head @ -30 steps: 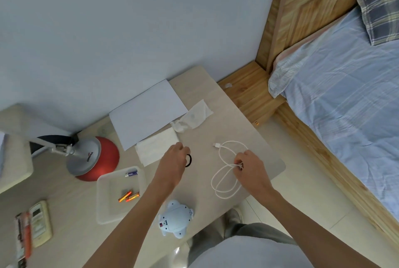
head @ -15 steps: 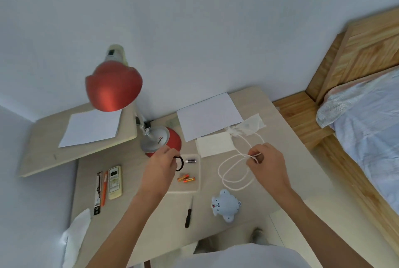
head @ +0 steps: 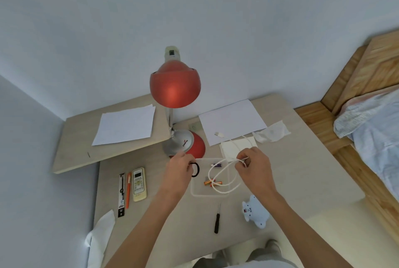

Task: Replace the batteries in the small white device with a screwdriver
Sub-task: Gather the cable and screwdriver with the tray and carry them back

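Nearest the person, the device lies untouched on the table, with the screwdriver near it on the left. Beyond them stands the tray, holding orange batteries and one purple cell. Above the tray, the left hand has its fingers curled on a black band, and the right hand pinches the gathered coils of a white cable. Risk, as judged: the lower loops hang over the tray and could snag it or sweep the round cells out to roll off the table. Whether the loops touch the batteries cannot be told. Both hands are occupied, so the task proper is not begun. Materials: the device is a pale, rounded, bear-shaped plastic shell. The screwdriver is slim with a black handle. The tray is thin, clear and shallow, the cable smooth and limp, the band a thin loop. Farthest stands the lamp, a glossy red dome.
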The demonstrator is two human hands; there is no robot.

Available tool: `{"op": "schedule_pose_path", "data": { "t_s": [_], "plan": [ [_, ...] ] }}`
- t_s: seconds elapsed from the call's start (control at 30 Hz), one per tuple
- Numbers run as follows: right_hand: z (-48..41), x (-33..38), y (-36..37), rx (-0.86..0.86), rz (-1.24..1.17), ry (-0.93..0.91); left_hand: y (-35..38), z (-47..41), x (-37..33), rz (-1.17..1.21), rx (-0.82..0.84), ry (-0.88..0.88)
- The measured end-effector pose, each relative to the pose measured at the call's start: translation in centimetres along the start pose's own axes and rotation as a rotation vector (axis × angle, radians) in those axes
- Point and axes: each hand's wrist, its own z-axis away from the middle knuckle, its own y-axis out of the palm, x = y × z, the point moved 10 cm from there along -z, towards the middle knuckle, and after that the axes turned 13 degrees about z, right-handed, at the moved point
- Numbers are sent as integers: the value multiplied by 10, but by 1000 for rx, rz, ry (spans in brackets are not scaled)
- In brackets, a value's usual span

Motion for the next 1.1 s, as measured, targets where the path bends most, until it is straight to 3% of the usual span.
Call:
{"op": "schedule_pose_path", "data": {
  "t_s": [0.17,0.43,0.73,1.1],
  "plan": [
    [10,-9,38,-51,122,-14,43,0,24,75,73,-88],
    [2,-8,93,-168,235,-134,82,3,58,102,11,-170],
    [18,-27,148,-2,205,-149,95,-10,87,158,-29,-203],
    [5,-34,174,229,429,-255,109,-7,109,128,14,-184]
  ]
}}
